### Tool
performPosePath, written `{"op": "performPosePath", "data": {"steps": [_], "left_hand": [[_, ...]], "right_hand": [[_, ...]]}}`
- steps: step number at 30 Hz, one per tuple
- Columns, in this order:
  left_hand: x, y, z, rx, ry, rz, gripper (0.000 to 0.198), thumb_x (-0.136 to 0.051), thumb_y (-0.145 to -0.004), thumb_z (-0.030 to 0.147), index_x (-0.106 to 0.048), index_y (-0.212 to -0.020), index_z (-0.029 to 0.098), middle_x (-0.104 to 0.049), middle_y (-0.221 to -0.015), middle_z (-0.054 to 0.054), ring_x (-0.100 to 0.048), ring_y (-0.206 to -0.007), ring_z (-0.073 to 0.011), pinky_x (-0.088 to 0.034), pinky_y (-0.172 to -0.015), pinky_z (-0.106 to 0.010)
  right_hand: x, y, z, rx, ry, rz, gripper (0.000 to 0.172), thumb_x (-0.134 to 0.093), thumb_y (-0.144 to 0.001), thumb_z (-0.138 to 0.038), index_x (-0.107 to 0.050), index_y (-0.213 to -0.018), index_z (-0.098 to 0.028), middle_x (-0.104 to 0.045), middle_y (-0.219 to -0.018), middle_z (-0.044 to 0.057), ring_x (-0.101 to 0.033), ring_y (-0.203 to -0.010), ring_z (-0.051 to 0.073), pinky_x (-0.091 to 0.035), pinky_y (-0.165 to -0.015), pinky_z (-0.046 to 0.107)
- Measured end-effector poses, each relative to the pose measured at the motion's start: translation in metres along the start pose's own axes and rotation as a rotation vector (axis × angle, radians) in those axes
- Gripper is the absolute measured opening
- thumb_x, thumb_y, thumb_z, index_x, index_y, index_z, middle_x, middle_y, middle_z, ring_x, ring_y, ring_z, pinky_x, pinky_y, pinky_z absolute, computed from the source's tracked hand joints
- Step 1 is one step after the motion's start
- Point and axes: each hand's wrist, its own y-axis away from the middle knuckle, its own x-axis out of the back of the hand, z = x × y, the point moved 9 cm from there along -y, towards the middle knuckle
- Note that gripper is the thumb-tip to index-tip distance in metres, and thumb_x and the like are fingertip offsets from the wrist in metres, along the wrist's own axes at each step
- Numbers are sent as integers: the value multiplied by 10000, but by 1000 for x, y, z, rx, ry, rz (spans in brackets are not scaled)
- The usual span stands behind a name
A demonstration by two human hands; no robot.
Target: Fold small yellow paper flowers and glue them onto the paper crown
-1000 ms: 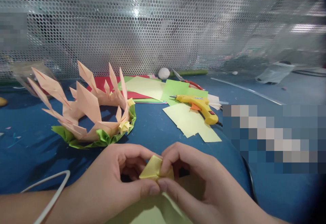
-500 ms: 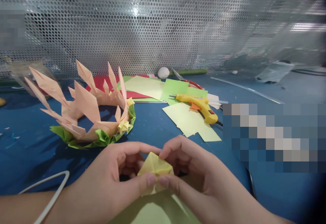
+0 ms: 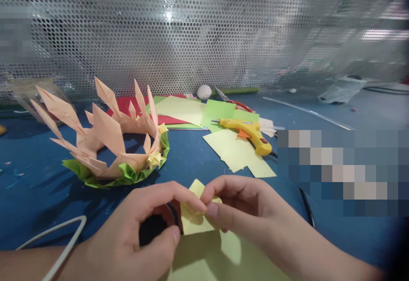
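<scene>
A small folded piece of pale yellow paper (image 3: pixel 194 225) is between my two hands, low in the middle of the head view. My right hand (image 3: pixel 243 206) pinches it at its right side with thumb and index finger. My left hand (image 3: pixel 143 221) is curled around its left side, the index fingertip pressing on the paper near the right thumb. The left thumb sits at the paper's lower left corner, and the other left fingers are partly hidden behind it. Beneath lies a larger pale yellow-green sheet (image 3: pixel 236 259).
A peach paper crown (image 3: pixel 105 134) with green leaves and yellow stars stands at left. A yellow glue gun (image 3: pixel 252 134) rests on pale paper squares (image 3: pixel 230 149). Behind are coloured sheets (image 3: pixel 182 108), red-handled scissors (image 3: pixel 241 105) and a white ball (image 3: pixel 204 92). A white cable (image 3: pixel 68 244) crosses my left wrist.
The folded paper has turned and its flaps have shifted. My left thumb has moved off its front to the lower left, while the left index finger has come over onto the paper.
</scene>
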Motion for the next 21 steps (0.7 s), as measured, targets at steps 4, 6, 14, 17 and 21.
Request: {"op": "performPosePath", "data": {"steps": [4, 6, 14, 17, 21], "left_hand": [[1, -2, 2, -43, -51, 13, 445, -614, -699, 0, -777, -869, 378, -773, -803, 110, -708, -741, -110, -518, -694, -133], [6, -4, 2, -41, -8, 53, 393, -652, -709, 16, -790, -789, 374, -764, -730, 113, -689, -671, -95, -502, -635, -122], [19, -3, 17, -173, -59, 186, 349, -703, -682, 50, -807, -720, 382, -604, -804, 55, -618, -701, -92, -490, -613, -133], [12, -3, 15, -118, -19, 105, 247, -732, -727, 92, -797, -729, 330, -718, -823, 35, -675, -758, -136, -529, -705, -183], [3, -6, 3, 91, 3, -8, 45, -766, -763, 291, -800, -757, 261, -744, -666, -10, -689, -710, -213, -556, -656, -259]], "right_hand": [[3, 0, 2, 1, -29, 13, 114, -694, -789, -280, -756, -789, -184, -596, -628, -32, -495, -587, 82, -405, -568, 177], [3, 1, 3, -2, -92, 12, 162, -628, -782, -227, -784, -816, -196, -628, -644, -21, -538, -621, 86, -421, -594, 171], [-7, 7, -11, 193, 213, -12, 212, -636, -768, -143, -665, -960, -229, -695, -781, 6, -668, -733, 159, -525, -681, 249], [-3, 12, -22, 312, 505, 65, 127, -611, -821, -189, -691, -908, -234, -651, -662, -4, -593, -581, 142, -473, -532, 232], [-2, 23, -49, 585, 707, 175, 96, -659, -812, -163, -712, -762, -225, -642, -706, 9, -602, -615, 127, -498, -559, 211]]}}
